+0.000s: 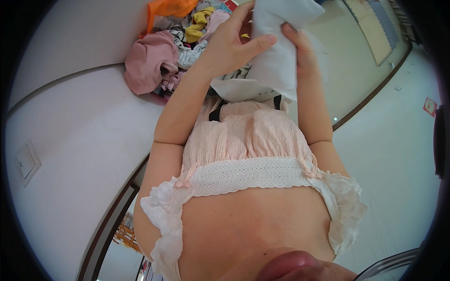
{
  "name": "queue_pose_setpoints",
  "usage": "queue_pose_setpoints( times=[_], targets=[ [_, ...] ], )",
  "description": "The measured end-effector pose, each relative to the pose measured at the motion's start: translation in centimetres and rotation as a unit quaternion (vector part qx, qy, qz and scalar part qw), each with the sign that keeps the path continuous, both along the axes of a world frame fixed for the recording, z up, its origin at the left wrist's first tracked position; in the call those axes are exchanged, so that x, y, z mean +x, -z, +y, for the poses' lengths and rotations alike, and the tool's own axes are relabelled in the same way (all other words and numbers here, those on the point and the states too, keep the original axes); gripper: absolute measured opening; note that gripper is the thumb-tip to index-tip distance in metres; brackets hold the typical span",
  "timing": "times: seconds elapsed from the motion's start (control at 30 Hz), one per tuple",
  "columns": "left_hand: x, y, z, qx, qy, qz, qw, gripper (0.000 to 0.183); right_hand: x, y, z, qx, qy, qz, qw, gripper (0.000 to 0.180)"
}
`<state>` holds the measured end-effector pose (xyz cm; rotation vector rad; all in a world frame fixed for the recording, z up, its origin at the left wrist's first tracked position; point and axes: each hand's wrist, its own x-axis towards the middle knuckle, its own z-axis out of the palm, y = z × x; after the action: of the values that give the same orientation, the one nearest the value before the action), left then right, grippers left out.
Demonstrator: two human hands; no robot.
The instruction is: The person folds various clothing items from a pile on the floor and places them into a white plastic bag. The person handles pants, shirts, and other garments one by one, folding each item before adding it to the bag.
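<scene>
A soft white sheet (276, 52), cloth-like or thin plastic, is held up between my two hands at the top of the view. My left hand (233, 42) has its thumb on the front of the sheet; its fingers are partly hidden behind. At the sheet's other edge, my right hand (304, 49) pinches it with the thumb in front and the fingers hidden. Below hangs a white piece with small dark marks (242, 90), perhaps a bag; whether it joins the sheet I cannot tell.
Left of my hands lies a clothes pile with a pink garment (149, 59), a yellow cloth (200, 24) and an orange bag (172, 8). A beige and grey mat (372, 31) lies at upper right. On the left wall is a light switch (27, 163).
</scene>
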<state>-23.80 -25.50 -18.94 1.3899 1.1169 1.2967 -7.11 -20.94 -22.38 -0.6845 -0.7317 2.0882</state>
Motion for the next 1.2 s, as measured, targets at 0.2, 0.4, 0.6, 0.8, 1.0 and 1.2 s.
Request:
queue_pose_setpoints(
  times=[0.2,0.4,0.6,0.8,1.0,1.2],
  targets=[
    [-3.7,5.1,-1.9,0.143,0.097,0.387,0.906,0.034,6.0,-0.8,-0.8,-0.025,0.085,-0.197,0.976,0.037],
    [-3.5,7.6,-4.2,-0.128,0.091,0.499,0.852,0.028,11.1,3.9,-3.8,-0.181,-0.152,-0.245,0.94,0.025],
    [-0.5,5.2,-5.3,-0.074,0.066,0.375,0.922,0.039,7.4,7.5,-2.6,-0.165,-0.287,-0.335,0.882,0.02],
    [0.5,3.9,-7.5,-0.044,0.073,0.299,0.95,0.044,6.2,16.1,-5.4,-0.343,0.083,0.039,0.935,0.027],
    [-0.2,4.0,-7.5,-0.051,0.046,0.288,0.955,0.046,1.5,19.0,-8.5,0.028,-0.059,-0.536,0.842,0.076],
    [-1.0,4.6,-7.8,-0.075,0.061,0.284,0.954,0.045,-0.9,11.3,-9.6,0.441,0.042,-0.666,0.6,0.076]
  ],
)
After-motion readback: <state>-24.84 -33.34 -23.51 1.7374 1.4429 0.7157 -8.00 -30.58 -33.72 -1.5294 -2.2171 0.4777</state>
